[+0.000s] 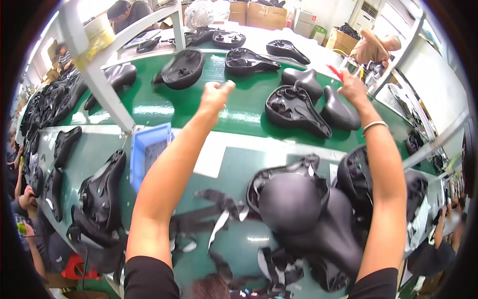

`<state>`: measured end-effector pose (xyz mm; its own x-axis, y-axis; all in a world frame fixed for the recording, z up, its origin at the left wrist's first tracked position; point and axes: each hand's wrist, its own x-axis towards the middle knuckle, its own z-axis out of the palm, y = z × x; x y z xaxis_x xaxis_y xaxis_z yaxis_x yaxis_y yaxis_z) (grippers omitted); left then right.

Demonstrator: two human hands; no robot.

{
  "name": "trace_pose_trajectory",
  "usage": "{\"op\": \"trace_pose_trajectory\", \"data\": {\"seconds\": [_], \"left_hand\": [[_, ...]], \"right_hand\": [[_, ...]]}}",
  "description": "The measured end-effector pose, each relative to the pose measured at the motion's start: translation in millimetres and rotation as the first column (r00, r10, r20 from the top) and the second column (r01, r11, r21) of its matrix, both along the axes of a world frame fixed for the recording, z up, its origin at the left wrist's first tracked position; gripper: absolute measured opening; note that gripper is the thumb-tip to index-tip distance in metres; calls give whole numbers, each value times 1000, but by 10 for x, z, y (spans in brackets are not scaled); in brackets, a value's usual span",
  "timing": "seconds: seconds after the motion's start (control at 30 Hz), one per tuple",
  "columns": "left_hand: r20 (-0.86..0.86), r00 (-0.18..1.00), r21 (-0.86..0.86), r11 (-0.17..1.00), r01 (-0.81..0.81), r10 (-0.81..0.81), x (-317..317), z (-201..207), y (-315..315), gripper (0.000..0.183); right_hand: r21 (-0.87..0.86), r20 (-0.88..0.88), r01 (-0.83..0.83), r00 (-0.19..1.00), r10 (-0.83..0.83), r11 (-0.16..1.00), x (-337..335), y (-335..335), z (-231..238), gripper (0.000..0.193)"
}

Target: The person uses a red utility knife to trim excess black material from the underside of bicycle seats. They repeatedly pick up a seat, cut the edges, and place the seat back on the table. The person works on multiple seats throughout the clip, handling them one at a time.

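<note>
The belt point(239, 102) is a glossy bright green streaked with white glare, while the worktop point(236, 172) is a duller, darker green. The saddles point(341, 110) are black, smooth and unpatterned on their covers, black underneath as well. A bright red stick point(334, 72) shows at the right hand point(352, 88); the bracelet point(375, 125) looks silvery and the sleeves point(149, 279) plain black. The bin point(135, 159) is light blue, the post point(103, 89) greyish white with a yellow wrap point(99, 45). Loose strips point(214, 196) are black with white patches. Farther off, the boxes point(266, 17) are brown, the fan point(201, 14) white, and one shirt point(64, 60) is striped.
</note>
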<state>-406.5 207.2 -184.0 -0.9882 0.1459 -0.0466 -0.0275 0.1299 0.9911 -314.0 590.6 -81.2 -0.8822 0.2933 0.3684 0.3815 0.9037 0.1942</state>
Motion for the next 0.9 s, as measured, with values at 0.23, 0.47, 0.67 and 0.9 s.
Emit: {"op": "trace_pose_trajectory", "data": {"seconds": [0.23,0.47,0.67,0.9], "left_hand": [[-517,837,-725,612,-316,-181,-958,-502,825,91],[-734,565,-679,422,-601,-376,-1768,-782,1155,40],[-629,477,-777,500,-382,-613,-924,-478,1137,29],[-432,707,-732,676,88,-560,700,493,61,39]], "right_hand": [[47,3,-178,984,178,983,-866,-63,-1170,50],[265,-120,-339,917,380,902,-1177,71,-1549,33],[-80,33,-374,925,377,924,-875,-132,-846,59],[-502,85,-382,871,484,776,182,-1131,726,55]]}}
